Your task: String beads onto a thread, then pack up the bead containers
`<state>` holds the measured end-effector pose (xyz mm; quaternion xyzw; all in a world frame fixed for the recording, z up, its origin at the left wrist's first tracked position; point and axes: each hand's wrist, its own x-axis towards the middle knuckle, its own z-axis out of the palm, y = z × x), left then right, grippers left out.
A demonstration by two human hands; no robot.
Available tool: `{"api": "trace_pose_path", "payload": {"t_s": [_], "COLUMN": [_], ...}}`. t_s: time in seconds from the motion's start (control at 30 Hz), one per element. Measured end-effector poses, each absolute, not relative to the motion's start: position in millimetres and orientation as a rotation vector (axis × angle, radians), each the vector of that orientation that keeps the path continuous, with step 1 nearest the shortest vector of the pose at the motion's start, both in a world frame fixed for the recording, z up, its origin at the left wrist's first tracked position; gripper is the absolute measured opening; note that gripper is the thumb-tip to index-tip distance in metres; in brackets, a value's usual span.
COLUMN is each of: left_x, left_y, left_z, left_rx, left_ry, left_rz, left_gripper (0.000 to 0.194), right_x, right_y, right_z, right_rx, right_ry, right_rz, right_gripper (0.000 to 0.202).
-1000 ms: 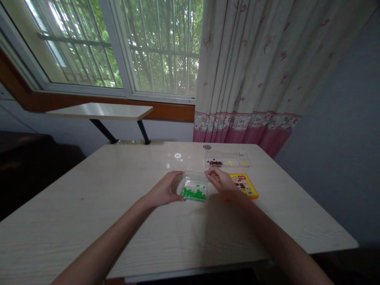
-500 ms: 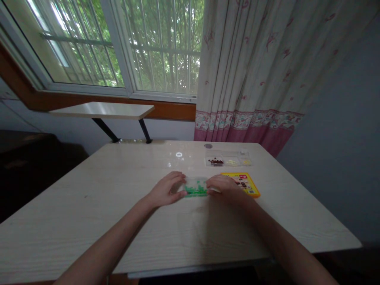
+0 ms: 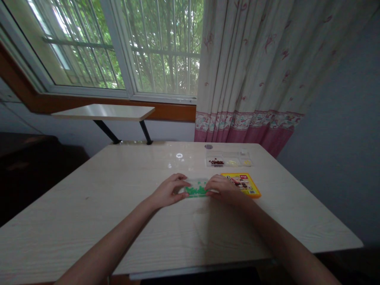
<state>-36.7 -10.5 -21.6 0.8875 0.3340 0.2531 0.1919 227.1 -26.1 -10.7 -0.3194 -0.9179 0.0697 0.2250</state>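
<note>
A small clear box (image 3: 196, 189) with green pieces inside lies on the table in front of me. My left hand (image 3: 172, 190) grips its left end, thumb at the near edge and fingers at the far side. At the right end my right hand (image 3: 221, 188) holds it in the same way. Just right of it, partly hidden by my right hand, is a yellow box (image 3: 249, 185) with a printed picture. Behind these stands a clear divided tray (image 3: 228, 156) with dark red-brown pieces (image 3: 216, 161) in one compartment and pale yellow ones in others.
The pale wooden table (image 3: 124, 221) has a round grommet (image 3: 208, 147) near its back edge. A raised shelf (image 3: 113, 111) on black legs stands at the back left. Behind are a barred window and a patterned curtain (image 3: 249, 79).
The green pieces in the clear box now look more spread and heaped towards the near side. My fingers have shifted slightly on its ends, and the view has moved a little.
</note>
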Motion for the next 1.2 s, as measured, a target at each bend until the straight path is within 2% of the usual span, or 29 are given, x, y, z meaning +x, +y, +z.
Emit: {"api": "trace_pose_path", "payload": {"t_s": [0.4,0.57,0.77,0.97,1.2], "left_x": [-37,-35,-35,-33,-28], "left_y": [-5,-9,-14,-16,-16], "left_z": [-25,-24,-19,-18,-27], "left_rx": [2.518,2.546,2.520,2.510,2.711], "left_ry": [0.904,0.948,0.913,0.890,0.866], "left_rz": [0.709,0.723,0.795,0.764,0.729], "left_gripper": [0.033,0.033,0.040,0.028,0.025], "right_x": [225,223,232,240,228], "right_y": [-15,-24,-26,-22,-28], "right_z": [-14,-13,-10,-12,-17], "right_rx": [-0.960,-0.970,-0.941,-0.999,-0.901], "right_ry": [-2.644,-2.606,-2.447,-2.443,-2.558], "right_rz": [0.110,0.137,0.230,0.206,0.145], "right_gripper": [0.015,0.013,0.021,0.020,0.034]}}
